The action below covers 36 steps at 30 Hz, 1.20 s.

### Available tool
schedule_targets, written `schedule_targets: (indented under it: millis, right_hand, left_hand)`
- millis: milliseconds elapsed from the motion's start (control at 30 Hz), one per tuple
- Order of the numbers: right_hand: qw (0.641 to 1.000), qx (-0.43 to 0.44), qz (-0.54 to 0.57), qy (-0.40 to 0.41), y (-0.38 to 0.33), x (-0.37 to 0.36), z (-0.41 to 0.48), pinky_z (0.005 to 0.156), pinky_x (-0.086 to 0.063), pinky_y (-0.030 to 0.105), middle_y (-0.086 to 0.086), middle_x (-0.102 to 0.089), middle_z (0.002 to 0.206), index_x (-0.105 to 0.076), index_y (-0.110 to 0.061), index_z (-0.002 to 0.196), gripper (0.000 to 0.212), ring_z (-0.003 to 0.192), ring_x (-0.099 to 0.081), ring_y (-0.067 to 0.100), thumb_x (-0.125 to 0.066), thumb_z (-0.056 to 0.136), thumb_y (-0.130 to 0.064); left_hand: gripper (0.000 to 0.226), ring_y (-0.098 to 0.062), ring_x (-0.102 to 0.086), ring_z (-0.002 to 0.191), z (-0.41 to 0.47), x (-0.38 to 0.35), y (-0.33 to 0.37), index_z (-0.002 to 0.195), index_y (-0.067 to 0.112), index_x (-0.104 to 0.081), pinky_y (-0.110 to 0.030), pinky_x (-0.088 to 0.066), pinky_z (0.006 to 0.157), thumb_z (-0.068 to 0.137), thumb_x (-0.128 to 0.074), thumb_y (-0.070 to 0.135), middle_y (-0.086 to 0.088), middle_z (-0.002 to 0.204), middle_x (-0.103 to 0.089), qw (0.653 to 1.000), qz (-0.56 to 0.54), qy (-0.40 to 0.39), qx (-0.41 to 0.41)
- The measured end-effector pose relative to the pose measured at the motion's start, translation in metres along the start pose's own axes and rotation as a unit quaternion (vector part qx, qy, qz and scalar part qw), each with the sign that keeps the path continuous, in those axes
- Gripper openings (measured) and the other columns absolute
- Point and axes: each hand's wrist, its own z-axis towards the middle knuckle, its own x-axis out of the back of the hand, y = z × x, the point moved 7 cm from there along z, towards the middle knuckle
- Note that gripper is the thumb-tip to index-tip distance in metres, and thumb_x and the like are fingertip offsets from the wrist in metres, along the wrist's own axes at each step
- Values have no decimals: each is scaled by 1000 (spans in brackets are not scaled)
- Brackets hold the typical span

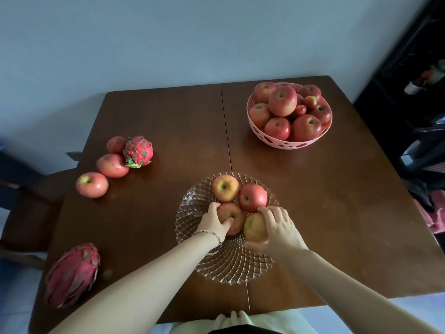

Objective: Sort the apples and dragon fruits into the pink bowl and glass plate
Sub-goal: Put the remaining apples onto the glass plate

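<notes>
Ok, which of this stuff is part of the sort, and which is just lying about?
Job: glass plate with four apples, pink bowl, three loose apples, two dragon fruits, left hand, right hand.

Lying about: chair, clutter at right.

A dark brown wooden table [168, 121] with a seam down its middle carries a glass plate [231, 263], a pink bowl [284, 142], three loose apples [91, 184] at the left, and two dragon fruits [139, 151].
</notes>
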Motion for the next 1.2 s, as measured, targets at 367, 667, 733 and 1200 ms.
schedule_targets:
  millis: [367,667,733,1200]
  right_hand:
    - [987,86,134,-13,-122,44,44,82,-39,9,-5,-61,110,-62,-17,109,22,100,-54,8,-56,90,-24]
    - [974,221,-2,-41,-293,1,150,104,-35,34,5,-47,130,-49,-16,125,39,124,-40,23,-54,88,-22]
    - [966,241,-81,-49,-326,-14,181,108,-28,37,9,-36,139,-38,-17,134,52,130,-31,27,-56,86,-19]
    - [887,352,-297,-42,-392,-84,255,110,-28,37,11,-36,138,-27,-16,138,75,131,-28,28,-69,77,-21]
  left_hand:
    - [33,-20,-61,101,-10,165,-41,122,17,-54,-33,-50,91,90,-58,21,-6,128,-54,982,74,152,-83]
    - [71,-31,-41,131,58,301,-145,142,22,-31,-45,-43,102,81,-63,38,-4,151,-26,951,251,179,24]
    - [80,-31,-39,133,78,303,-162,146,27,-21,-44,-42,102,80,-63,46,-1,156,-18,950,274,139,44]
    - [80,-30,-48,120,112,291,-207,143,24,-23,-37,-49,95,78,-68,42,-6,146,-28,976,149,159,28]
